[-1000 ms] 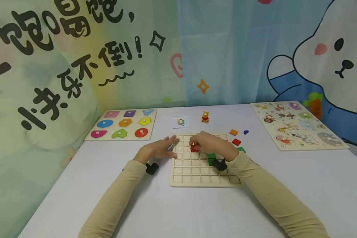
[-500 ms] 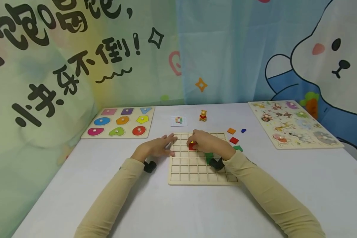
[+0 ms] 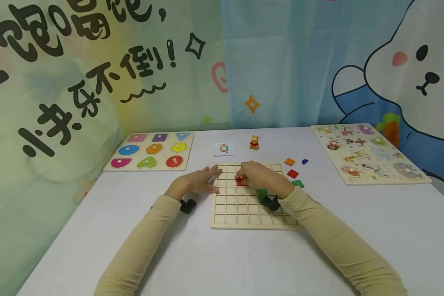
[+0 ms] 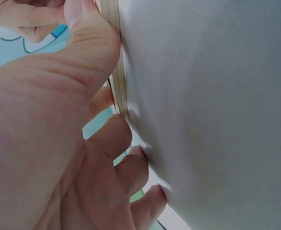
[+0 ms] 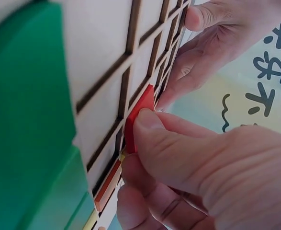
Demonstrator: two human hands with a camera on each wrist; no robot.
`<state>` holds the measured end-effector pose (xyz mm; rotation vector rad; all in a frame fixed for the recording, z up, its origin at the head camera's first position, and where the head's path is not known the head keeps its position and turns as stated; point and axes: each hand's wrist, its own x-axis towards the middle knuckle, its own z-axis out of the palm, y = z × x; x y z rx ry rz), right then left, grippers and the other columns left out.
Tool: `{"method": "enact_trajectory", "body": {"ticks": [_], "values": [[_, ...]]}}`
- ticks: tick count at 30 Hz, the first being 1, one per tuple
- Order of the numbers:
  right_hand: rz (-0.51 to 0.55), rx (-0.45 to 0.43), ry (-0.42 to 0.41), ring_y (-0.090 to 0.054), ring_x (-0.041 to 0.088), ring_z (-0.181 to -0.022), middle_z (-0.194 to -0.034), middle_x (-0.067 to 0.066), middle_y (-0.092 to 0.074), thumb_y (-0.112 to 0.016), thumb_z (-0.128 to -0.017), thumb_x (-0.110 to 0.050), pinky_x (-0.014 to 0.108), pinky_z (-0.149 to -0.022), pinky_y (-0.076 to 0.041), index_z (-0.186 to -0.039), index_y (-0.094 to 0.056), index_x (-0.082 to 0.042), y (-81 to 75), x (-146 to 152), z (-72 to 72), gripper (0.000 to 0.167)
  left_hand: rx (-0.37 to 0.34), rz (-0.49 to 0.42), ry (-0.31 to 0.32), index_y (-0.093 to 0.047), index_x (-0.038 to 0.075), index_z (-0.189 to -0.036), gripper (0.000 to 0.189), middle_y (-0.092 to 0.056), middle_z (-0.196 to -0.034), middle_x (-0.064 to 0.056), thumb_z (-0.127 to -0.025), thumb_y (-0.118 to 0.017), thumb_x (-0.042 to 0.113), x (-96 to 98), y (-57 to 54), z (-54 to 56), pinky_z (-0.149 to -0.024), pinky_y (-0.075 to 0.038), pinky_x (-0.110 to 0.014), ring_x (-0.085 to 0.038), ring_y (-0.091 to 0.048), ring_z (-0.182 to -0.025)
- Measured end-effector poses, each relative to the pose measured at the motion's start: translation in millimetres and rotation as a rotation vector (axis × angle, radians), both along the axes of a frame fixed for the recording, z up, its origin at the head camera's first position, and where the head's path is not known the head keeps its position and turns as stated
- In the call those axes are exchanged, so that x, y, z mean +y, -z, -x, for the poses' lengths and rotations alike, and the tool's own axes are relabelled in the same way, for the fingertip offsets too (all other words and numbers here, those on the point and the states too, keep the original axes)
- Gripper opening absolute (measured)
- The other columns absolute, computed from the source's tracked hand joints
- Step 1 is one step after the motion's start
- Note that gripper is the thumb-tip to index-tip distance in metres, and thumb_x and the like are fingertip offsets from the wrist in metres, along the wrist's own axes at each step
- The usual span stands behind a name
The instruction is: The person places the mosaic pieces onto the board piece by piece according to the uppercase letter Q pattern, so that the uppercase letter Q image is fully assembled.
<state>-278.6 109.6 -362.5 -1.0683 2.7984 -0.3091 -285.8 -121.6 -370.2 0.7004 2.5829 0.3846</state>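
While my right hand point(image 3: 260, 176) pinches a flat red tile point(image 5: 144, 99) at the pale wooden gridded board point(image 3: 244, 225), just below centre-frame, my left hand point(image 3: 195, 182) touches the board's left edge, fingers loosely extended; pressed down tilted, the tile could jam crookedly.
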Motion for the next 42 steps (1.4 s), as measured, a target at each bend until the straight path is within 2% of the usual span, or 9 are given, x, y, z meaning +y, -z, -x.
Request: {"method": "enact_trajectory", "body": {"ticks": [10, 18, 23, 26, 32, 36, 39, 42], "values": [[0.001, -0.031, 0.029, -0.055, 0.018, -0.079, -0.093, 0.009, -0.060, -0.067, -0.091, -0.006, 0.030, -0.071, -0.048, -0.118, -0.072, -0.006, 2.8, -0.7, 0.2, 0.027, 0.003, 0.013, -0.001, -0.022, 0.019, -0.157, 0.080, -0.009, -0.165, -0.004, -0.092, -0.062, 0.044, 0.7, -1.0, -0.2, -0.119, -0.019, -0.052, -0.031, -0.009, -0.151], [-0.010, -0.026, 0.012, -0.055, 0.017, -0.078, -0.095, 0.010, -0.061, -0.067, -0.091, -0.006, 0.026, -0.068, -0.045, -0.118, -0.072, -0.006, 0.6, 0.6, -1.2, 0.027, 0.009, 0.026, -0.004, -0.022, 0.021, -0.157, 0.080, -0.009, -0.165, -0.002, -0.092, -0.062, 0.045, 1.5, -1.5, 0.4, -0.119, -0.019, -0.052, -0.031, -0.008, -0.151], [-0.025, -0.038, 0.036, -0.060, 0.022, -0.085, -0.101, 0.013, -0.062, -0.062, -0.090, 0.007, 0.031, -0.075, -0.051, -0.119, -0.070, -0.005, -3.1, -1.2, -4.5, 0.033, 0.009, 0.020, -0.013, -0.023, 0.021, -0.157, 0.080, -0.009, -0.165, -0.002, -0.092, -0.062, 0.045, 1.6, -2.6, -0.7, -0.119, -0.018, -0.054, -0.032, -0.008, -0.151], [-0.069, -0.053, 0.069, -0.060, 0.022, -0.090, -0.106, 0.014, -0.062, -0.057, -0.090, 0.011, 0.033, -0.081, -0.052, -0.122, -0.069, -0.007, -4.9, -3.4, -5.6, 0.039, 0.006, 0.019, -0.018, -0.022, 0.020, -0.157, 0.080, -0.009, -0.165, -0.002, -0.092, -0.062, 0.045, 1.3, -3.3, -1.1, -0.119, -0.017, -0.055, -0.033, -0.008, -0.151], [-0.185, -0.002, 0.076, -0.059, 0.020, -0.087, -0.109, 0.013, -0.062, -0.057, -0.093, 0.007, 0.031, -0.079, -0.051, -0.124, -0.068, -0.013, -5.1, -8.0, -5.4, 0.039, 0.005, 0.018, -0.018, -0.022, 0.019, -0.157, 0.080, -0.009, -0.165, -0.003, -0.092, -0.062, 0.045, 1.1, -3.0, -1.0, -0.119, -0.017, -0.054, -0.033, -0.008, -0.151], [-0.229, 0.033, 0.066, -0.062, 0.024, -0.098, -0.116, 0.015, -0.062, -0.057, -0.094, 0.006, 0.034, -0.087, -0.053, -0.124, -0.068, -0.015, -5.7, -8.9, -5.9, 0.039, 0.003, 0.018, -0.014, -0.022, 0.020, -0.157, 0.080, -0.008, -0.165, -0.002, -0.092, -0.062, 0.045, 1.0, -1.3, 0.4, -0.119, -0.017, -0.054, -0.033, -0.008, -0.151], [-0.204, -0.004, 0.068, -0.062, 0.026, -0.106, -0.118, 0.014, -0.064, -0.056, -0.094, 0.006, 0.037, -0.094, -0.052, -0.125, -0.068, -0.013, -5.6, -6.5, -4.9, 0.038, 0.006, 0.022, -0.012, -0.021, 0.021, -0.157, 0.080, -0.008, -0.165, -0.002, -0.093, -0.061, 0.046, 1.1, -0.5, 1.0, -0.119, -0.017, -0.055, -0.033, -0.008, -0.151], [-0.132, -0.042, 0.043, -0.063, 0.026, -0.104, -0.112, 0.013, -0.068, -0.056, -0.093, 0.006, 0.034, -0.089, -0.053, -0.120, -0.070, -0.007, -7.1, 0.5, -3.5, 0.033, 0.005, 0.019, -0.016, -0.021, 0.021, -0.157, 0.080, -0.009, -0.165, -0.002, -0.093, -0.061, 0.046, 1.6, -0.6, 0.5, -0.119, -0.016, -0.055, -0.033, -0.008, -0.151]]}}
